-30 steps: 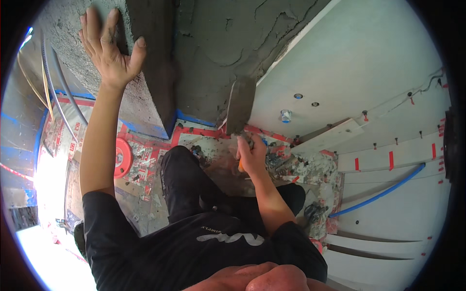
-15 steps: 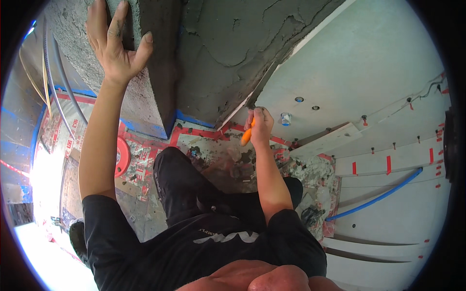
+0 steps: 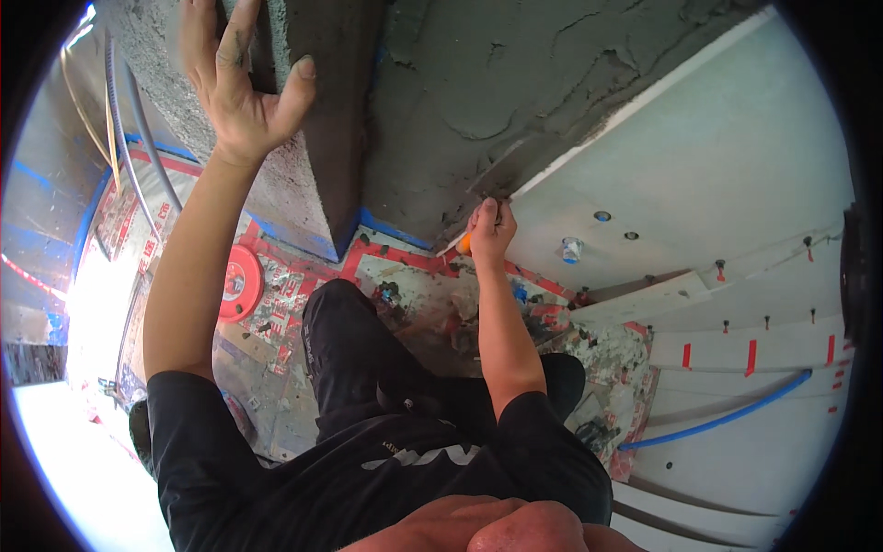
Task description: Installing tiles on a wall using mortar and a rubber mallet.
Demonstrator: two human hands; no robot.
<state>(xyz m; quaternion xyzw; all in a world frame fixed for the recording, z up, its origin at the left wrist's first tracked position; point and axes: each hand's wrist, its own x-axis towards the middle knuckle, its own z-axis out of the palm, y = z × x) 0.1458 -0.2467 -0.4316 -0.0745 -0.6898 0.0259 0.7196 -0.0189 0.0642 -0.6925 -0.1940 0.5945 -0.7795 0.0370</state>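
Note:
My right hand (image 3: 494, 230) is closed round the orange handle of a trowel (image 3: 464, 244). The trowel's narrow blade lies against the wet grey mortar (image 3: 451, 92) on the wall, low down near the pale strip along the mortar's edge. Most of the handle is hidden in my fingers. My left hand (image 3: 246, 97) rests with spread fingers on the rough grey block (image 3: 294, 184) at the upper left; it holds nothing. Its fingertips are partly cut off by the top of the view.
Smooth white board (image 3: 699, 156) with capped pipe stubs (image 3: 571, 249) adjoins the mortar on the right. A red round lid (image 3: 241, 283) and mortar crumbs lie on the taped floor covering. Grey hoses (image 3: 152, 138) hang at the left; a blue pipe (image 3: 722, 412) runs along the right.
The trowel blade has moved from the pale edge onto the wet mortar, and its handle has turned further into my right hand. My left hand stays on the block. The whole view has shifted slightly.

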